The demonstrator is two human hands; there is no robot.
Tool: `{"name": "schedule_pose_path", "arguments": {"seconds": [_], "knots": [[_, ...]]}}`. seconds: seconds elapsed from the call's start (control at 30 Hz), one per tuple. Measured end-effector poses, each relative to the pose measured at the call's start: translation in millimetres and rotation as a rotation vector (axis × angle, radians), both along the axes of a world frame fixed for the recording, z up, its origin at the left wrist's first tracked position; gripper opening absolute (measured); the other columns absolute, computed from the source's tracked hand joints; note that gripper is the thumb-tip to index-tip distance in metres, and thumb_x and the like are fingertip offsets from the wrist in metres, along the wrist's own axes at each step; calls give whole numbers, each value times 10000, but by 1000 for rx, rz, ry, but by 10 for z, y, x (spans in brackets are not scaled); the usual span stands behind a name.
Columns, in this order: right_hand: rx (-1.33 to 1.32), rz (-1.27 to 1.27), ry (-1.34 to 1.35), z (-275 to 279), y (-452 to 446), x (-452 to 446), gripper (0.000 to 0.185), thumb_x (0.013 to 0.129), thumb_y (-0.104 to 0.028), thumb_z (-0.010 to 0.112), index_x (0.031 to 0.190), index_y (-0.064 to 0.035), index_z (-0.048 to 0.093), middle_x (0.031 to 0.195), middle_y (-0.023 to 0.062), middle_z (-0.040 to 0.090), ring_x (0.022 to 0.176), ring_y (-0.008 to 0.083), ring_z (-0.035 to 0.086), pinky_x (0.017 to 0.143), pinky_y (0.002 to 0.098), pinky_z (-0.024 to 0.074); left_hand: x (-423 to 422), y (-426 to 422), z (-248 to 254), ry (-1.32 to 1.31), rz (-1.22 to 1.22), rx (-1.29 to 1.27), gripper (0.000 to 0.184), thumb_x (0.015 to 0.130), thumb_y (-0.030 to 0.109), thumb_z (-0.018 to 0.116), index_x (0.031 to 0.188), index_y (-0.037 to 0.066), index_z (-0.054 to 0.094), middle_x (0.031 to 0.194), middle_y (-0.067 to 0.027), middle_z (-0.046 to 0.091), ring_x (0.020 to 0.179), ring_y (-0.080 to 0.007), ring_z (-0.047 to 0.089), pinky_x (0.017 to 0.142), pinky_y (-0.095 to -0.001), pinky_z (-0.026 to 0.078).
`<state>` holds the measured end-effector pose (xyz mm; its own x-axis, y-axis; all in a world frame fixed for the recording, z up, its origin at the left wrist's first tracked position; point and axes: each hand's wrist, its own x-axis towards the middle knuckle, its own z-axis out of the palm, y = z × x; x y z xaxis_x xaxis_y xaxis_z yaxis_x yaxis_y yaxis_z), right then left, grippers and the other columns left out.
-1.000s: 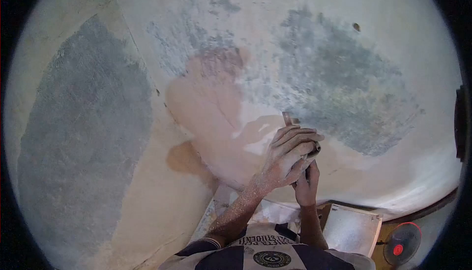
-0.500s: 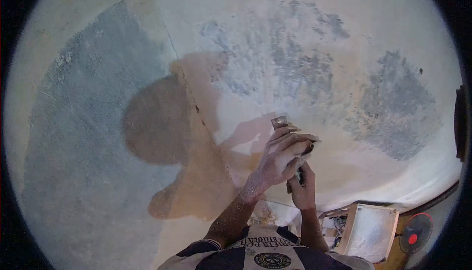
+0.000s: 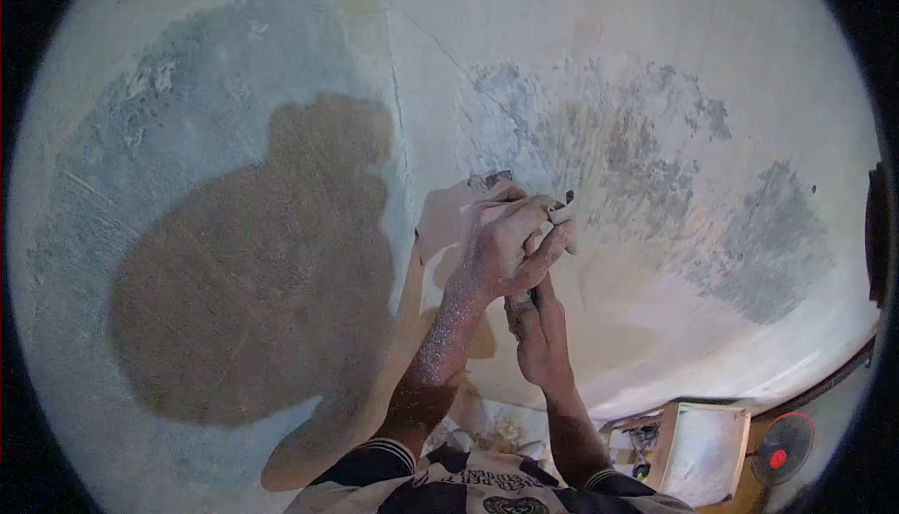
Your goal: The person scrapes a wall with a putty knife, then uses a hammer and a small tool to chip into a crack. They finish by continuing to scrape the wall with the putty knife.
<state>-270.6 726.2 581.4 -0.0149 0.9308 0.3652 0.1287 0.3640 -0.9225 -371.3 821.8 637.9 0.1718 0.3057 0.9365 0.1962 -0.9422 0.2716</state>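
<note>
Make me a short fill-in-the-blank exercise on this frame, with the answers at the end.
1. In height within the picture, the left hand sits ____ than the right hand.
2. The dark tool end shows just above the ____ hand.
3. The large shadow lies to the ____ of both hands.
4. The fan has a centre coloured ____.

Missing words: higher; left; left; red.

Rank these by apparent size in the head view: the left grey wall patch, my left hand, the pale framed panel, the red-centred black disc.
1. Grey wall patch
2. Left hand and framed panel: too alike to rank
3. Black disc
</note>
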Motion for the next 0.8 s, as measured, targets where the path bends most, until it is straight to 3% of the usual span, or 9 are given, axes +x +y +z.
{"name": "schedule_pose_path", "arguments": {"seconds": [0.2, 0.4, 0.6, 0.8], "knots": [[-39, 101, 266, -4, 211, -124, 463, 1014, -260, 513, 1397, -61, 344, 881, 55, 549, 665, 92, 515, 519, 262, 392, -70, 197, 144, 38, -33, 64, 179, 830, 182, 714, 776, 38, 620, 640, -112, 600, 589, -323, 537, 608, -421, 430], [-117, 182, 451, -29, 236, -157, 568, 1027, -303, 504, 1510, -132, 258, 860, 38, 547, 573, 79, 472, 465, 224, 369, -76, 256, 123, -3, -69, 77, 157, 829, 165, 701, 796, 37, 616, 665, -118, 612, 588, -335, 563, 610, -416, 437], [-91, 159, 546, -74, 434, -285, 476, 1027, -335, 472, 1446, -134, 366, 766, 33, 533, 496, 76, 424, 387, 206, 320, -191, 294, 228, 40, -38, 43, 156, 838, 174, 672, 771, 58, 591, 637, -106, 589, 576, -333, 576, 621, -413, 438], [-116, 91, 498, 133, 450, -349, 414, 1055, -236, 463, 1446, -144, 365, 737, -2, 481, 507, 42, 406, 371, 186, 283, -219, 379, 361, -12, -80, 79, 219, 819, 200, 686, 703, 73, 551, 589, -106, 538, 540, -338, 542, 623, -413, 424]]}}
